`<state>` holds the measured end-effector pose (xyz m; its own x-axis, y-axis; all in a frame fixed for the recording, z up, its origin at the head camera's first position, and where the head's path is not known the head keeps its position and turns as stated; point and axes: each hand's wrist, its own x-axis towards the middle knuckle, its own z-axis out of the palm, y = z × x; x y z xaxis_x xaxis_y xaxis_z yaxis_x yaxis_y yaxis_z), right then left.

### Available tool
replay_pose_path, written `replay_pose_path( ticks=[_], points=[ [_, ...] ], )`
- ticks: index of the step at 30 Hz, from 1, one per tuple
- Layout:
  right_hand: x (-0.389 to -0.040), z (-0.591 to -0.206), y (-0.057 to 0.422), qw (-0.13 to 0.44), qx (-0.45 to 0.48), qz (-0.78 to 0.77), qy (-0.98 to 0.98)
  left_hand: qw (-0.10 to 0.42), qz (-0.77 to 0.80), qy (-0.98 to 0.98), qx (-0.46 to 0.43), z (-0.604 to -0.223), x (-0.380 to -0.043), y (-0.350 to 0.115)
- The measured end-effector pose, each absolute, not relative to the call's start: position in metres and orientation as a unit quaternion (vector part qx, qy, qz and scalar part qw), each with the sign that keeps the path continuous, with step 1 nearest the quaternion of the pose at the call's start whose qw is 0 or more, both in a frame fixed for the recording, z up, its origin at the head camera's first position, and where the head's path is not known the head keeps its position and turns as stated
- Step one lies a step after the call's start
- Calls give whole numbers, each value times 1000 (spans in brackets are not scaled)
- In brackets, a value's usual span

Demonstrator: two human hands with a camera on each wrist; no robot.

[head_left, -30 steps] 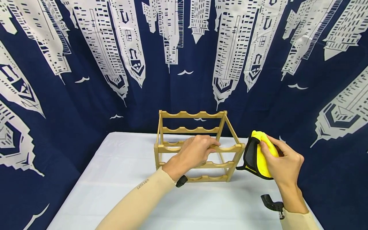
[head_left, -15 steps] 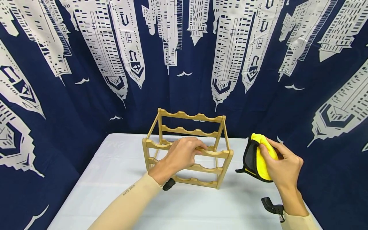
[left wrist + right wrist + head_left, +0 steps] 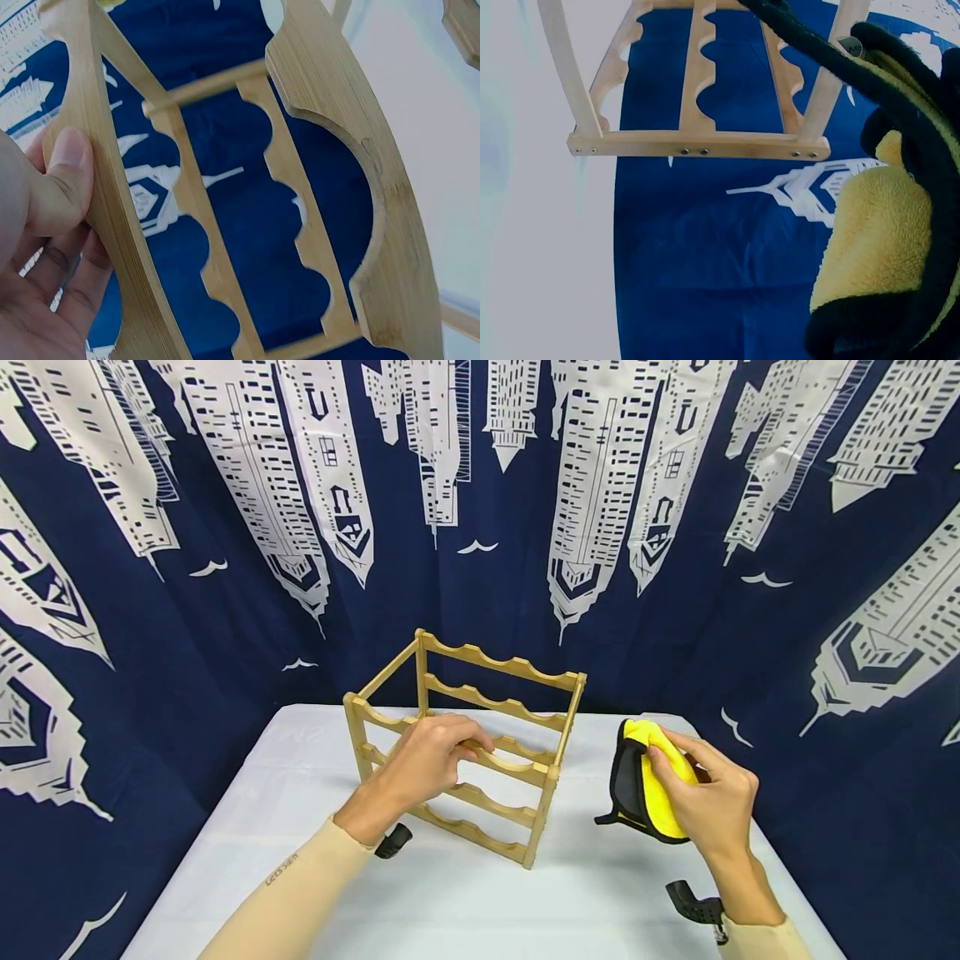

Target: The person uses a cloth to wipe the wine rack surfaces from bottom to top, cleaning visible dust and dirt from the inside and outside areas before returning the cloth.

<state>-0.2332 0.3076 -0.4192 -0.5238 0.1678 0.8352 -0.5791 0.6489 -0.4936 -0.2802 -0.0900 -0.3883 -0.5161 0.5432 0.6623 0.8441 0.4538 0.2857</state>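
A light wooden wine rack (image 3: 551,775) with scalloped rails stands at an angle on the table, its right front corner toward me. My left hand (image 3: 429,758) grips the top front rail near its middle. In the left wrist view the thumb lies on one face of that rail (image 3: 101,172), the fingers behind it. To the right of the rack, my right hand (image 3: 712,793) pinches a folded yellow microfibre cloth (image 3: 660,797) with grey lining and black edging, held apart from the rack. In the right wrist view the cloth (image 3: 877,232) fills the right side and the hand is hidden.
The table (image 3: 450,918) has a white cover. Behind it and along both sides hangs a navy curtain (image 3: 480,593) printed with white buildings and birds. Black wrist cameras (image 3: 393,841) sit on both wrists.
The rack has moved left and turned, its right front corner swinging toward me, with my left hand still gripping the rail. My right hand and the cloth have shifted slightly left.
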Motion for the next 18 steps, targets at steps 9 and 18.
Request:
replay_pose_path(
  ticks=[9,18],
  points=[
    [-234,-429,286,454,216,415,-758,255,-322,-803,-431,-391,-282,-117],
    [-231,-439,262,433,290,428,-738,221,-345,-798,-442,-390,-286,-132]
  ],
)
